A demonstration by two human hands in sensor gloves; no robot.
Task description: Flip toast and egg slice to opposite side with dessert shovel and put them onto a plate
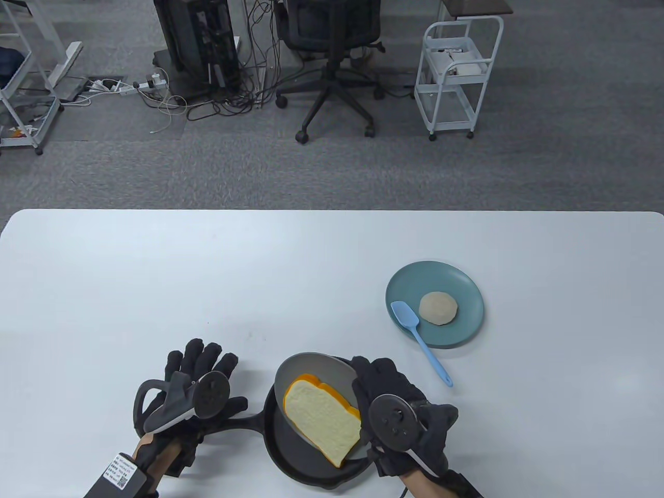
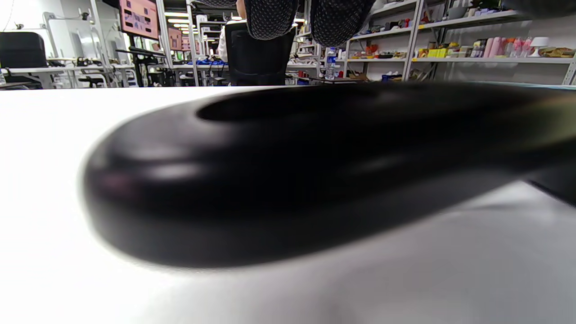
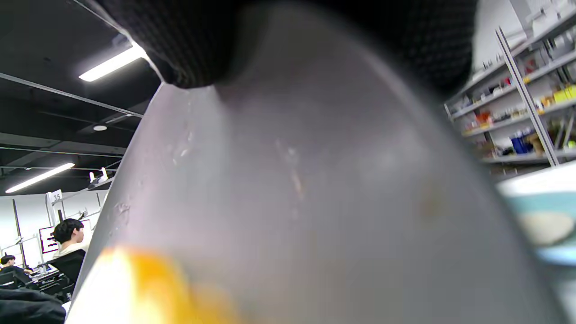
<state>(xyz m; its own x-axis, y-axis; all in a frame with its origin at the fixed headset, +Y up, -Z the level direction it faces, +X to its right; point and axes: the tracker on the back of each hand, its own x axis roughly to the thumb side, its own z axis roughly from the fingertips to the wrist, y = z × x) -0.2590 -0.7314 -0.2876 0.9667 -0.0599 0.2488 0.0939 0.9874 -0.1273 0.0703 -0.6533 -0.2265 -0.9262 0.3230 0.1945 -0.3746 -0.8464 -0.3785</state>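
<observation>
A black pan [image 1: 290,459] sits at the table's near edge, its handle [image 1: 244,417] pointing left. A grey dessert shovel [image 1: 311,369] is tilted up inside the pan, and the toast [image 1: 324,420], pale face up with an orange crust, leans on its blade. My right hand [image 1: 365,371] grips the shovel at the pan's right side. In the right wrist view the blade [image 3: 315,180] fills the frame, with the toast [image 3: 135,288] at its lower edge. My left hand [image 1: 202,358] lies over the pan handle [image 2: 288,180] with fingers [image 2: 270,18] stretched out. The egg slice [image 1: 438,308] lies on the teal plate [image 1: 459,282].
A light blue spatula [image 1: 423,342] leans on the plate's left rim, its handle running down to the table on the right. The white table [image 1: 207,270] stretches behind the pan. Past its far edge stand an office chair [image 1: 332,62] and a white cart [image 1: 456,78].
</observation>
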